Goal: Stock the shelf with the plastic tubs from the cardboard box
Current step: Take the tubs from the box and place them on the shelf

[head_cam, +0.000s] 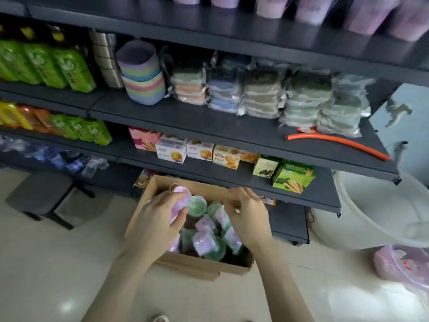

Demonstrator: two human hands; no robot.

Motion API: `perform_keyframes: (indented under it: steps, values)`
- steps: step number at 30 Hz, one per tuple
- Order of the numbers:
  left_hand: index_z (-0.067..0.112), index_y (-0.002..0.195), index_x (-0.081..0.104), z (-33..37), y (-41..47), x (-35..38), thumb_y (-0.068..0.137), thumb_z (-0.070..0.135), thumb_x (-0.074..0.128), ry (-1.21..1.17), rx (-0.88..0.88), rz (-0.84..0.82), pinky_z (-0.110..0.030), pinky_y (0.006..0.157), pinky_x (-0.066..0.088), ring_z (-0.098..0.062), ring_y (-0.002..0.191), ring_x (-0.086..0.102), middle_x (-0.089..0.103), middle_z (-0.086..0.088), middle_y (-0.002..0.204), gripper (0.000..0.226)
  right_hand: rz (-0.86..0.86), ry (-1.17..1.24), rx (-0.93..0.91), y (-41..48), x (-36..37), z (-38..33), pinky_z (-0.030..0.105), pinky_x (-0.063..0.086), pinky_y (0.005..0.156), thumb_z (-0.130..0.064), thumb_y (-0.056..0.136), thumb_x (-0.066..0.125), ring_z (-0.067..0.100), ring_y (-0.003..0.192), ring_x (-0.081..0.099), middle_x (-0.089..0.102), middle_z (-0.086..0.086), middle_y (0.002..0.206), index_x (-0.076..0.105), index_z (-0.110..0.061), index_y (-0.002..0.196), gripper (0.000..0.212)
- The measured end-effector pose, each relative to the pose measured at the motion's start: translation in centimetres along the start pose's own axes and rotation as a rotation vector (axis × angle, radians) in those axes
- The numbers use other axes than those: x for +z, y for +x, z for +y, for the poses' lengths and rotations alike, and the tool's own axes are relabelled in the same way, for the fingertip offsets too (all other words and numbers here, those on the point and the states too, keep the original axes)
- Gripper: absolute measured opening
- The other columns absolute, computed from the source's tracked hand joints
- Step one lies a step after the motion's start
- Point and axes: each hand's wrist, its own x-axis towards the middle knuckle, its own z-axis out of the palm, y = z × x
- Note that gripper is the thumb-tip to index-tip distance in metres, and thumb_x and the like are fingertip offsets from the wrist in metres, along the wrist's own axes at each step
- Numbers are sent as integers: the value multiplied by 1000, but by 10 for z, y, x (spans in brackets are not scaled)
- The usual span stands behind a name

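— Fingers (163,201) of the left hand (157,223) are wrapped round a pink tub (182,194) at the far left of the cardboard box (199,268), lower centre of the frame. Lift now?
— I'd firm the hold first. The wrapping looks slippery, so take it by the body, not the lid.
— And the right hand (249,219)?
— Its fingers are curled together at the box's far rim, but I cannot tell whether they pinch anything. Better that it takes a second tub from the heap (206,242) of green and lilac ones lying in the box.
— Where do they go?
— Probably beside the lilac tubs (313,8) along the top edge, on the top shelf (209,26). Raise them clear of the biscuit shelf (322,191) overhanging the box.
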Motion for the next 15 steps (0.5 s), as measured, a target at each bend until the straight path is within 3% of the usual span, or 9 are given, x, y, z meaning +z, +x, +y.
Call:
perform_keyframes:
  steps: [3,6,12,15]
  values:
    - [21,107,63,-64,-12,-11,81,31,59,-44,-97,-64,-25,62,45,-27,78,65,70,0,97,28,-117,0,31,-1,56,-35,36,47,80,-21,90,58,31,102,58,61,8,115,63,-13,114,26]
    - [20,113,62,-113,-10,-8,81,42,49,-80,-166,-127,-30,64,48,-30,82,64,69,-2,102,41,-145,41,90,9,98,-56,42,49,76,-20,90,59,36,96,59,60,10,116,62,-11,113,25]
    - [15,110,62,-172,46,23,86,21,63,-196,-197,-176,-27,72,48,-20,89,63,68,1,103,25,-181,26,181,64,166,-59,42,50,76,-22,92,57,33,99,59,60,10,117,59,-13,121,31]
    - [17,112,62,-203,74,47,87,22,62,-230,-248,-220,-27,72,49,-15,90,64,67,4,105,25,-227,45,258,93,204,-45,40,51,76,-23,93,55,32,97,61,62,10,116,58,-13,123,31]
